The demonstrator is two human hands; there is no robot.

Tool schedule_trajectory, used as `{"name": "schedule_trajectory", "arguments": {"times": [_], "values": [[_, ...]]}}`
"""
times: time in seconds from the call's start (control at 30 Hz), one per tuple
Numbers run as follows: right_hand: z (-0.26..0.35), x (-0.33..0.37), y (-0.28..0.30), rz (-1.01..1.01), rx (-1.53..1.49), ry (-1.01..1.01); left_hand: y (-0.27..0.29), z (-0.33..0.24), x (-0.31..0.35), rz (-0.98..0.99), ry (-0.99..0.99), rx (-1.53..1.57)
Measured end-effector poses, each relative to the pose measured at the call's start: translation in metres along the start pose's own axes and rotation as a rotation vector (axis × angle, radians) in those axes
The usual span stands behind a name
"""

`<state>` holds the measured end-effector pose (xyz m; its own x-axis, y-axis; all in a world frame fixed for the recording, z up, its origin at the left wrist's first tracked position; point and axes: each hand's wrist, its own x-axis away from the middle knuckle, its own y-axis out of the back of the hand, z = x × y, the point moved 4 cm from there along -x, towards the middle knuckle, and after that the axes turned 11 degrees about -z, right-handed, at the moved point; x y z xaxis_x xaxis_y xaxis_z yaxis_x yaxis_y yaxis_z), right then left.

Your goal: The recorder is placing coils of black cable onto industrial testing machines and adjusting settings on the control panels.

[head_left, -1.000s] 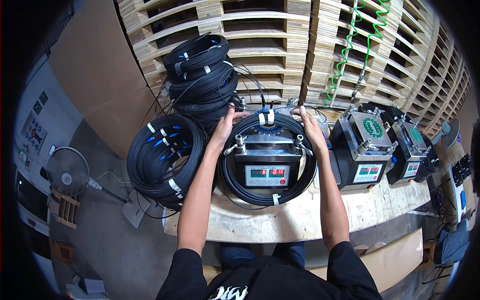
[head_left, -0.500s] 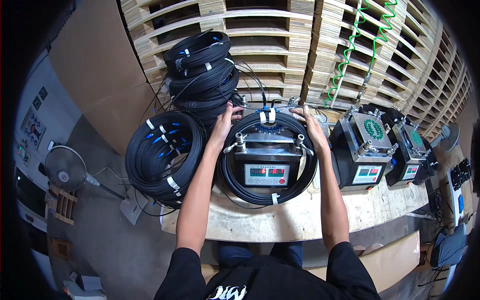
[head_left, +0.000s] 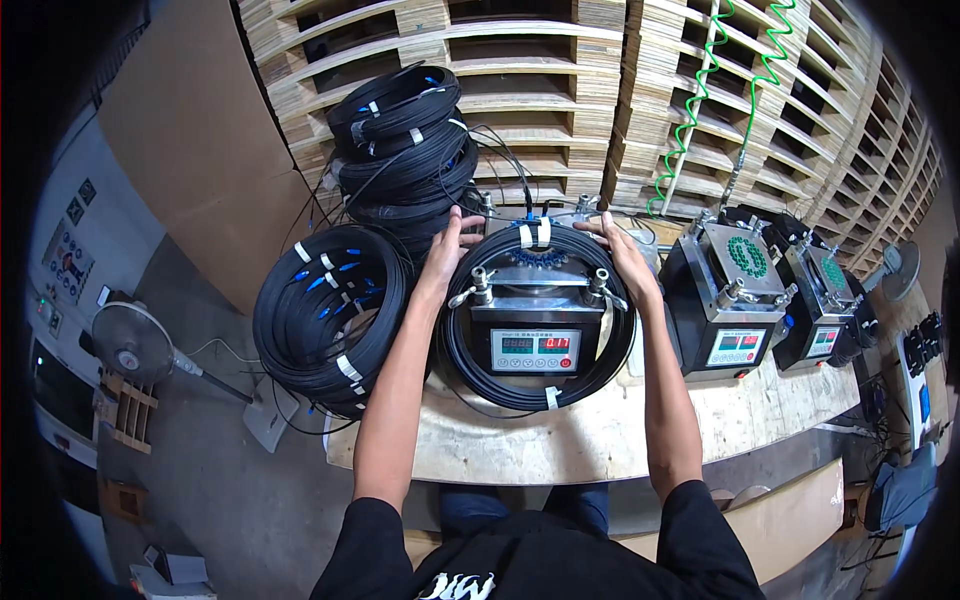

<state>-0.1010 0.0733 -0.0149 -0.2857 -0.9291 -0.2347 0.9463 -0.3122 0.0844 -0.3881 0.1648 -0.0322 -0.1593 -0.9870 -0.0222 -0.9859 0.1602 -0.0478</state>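
Note:
A black cable coil (head_left: 470,372) with white ties rings a polishing machine (head_left: 533,312) that has a red-lit display panel and clamp knobs. My left hand (head_left: 448,252) lies along the coil's upper left side, its fingers stretched out toward the machine's back. On the opposite side my right hand (head_left: 622,254) rests against the coil's upper right, also open with fingers extended. Both palms face inward and appear to touch the coil's outside. Blue connectors (head_left: 540,258) sit in a ring on top of the machine, partly hidden by the coil.
Left of my arm stands a large coil with blue-tipped ends (head_left: 290,310), before a tall stack of coils (head_left: 400,150). Two similar machines (head_left: 735,290) stand to the right. Wooden pallets (head_left: 510,80) rise behind the plywood table (head_left: 480,455). A fan (head_left: 130,345) is at left.
The digits on the machine's panel differ. My hands stay at the coil's sides, with the right fingers slightly shifted. The view has moved a little.

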Motion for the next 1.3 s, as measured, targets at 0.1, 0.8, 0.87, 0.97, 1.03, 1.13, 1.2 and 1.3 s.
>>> {"name": "schedule_trajectory", "arguments": {"times": [0.1, 0.8, 0.87, 0.97, 1.03, 1.13, 1.2, 1.3], "values": [[0.008, -0.001, -0.006, 0.060, -0.058, -0.105, 0.010, 0.006, -0.005, -0.056, 0.046, 0.119], [0.007, -0.014, -0.011, -0.006, -0.106, -0.371, 0.006, 0.006, -0.017, -0.188, 0.095, 0.262], [-0.001, -0.018, -0.008, -0.109, -0.132, -0.376, 0.008, 0.006, -0.020, -0.161, 0.086, 0.343], [-0.027, -0.029, 0.013, -0.341, -0.010, -0.183, -0.008, -0.004, -0.013, -0.082, 0.019, 0.252], [-0.027, -0.027, 0.014, -0.545, -0.037, -0.100, -0.007, -0.004, -0.016, -0.016, -0.069, 0.171], [-0.015, -0.017, 0.011, -0.490, -0.063, -0.105, -0.006, -0.002, -0.016, 0.031, -0.001, 0.154], [-0.018, -0.020, 0.011, -0.420, -0.040, -0.085, -0.003, 0.002, -0.019, 0.008, 0.019, 0.149], [-0.009, -0.020, 0.005, -0.188, -0.176, -0.218, 0.005, 0.009, -0.023, -0.019, 0.083, 0.163]]}}
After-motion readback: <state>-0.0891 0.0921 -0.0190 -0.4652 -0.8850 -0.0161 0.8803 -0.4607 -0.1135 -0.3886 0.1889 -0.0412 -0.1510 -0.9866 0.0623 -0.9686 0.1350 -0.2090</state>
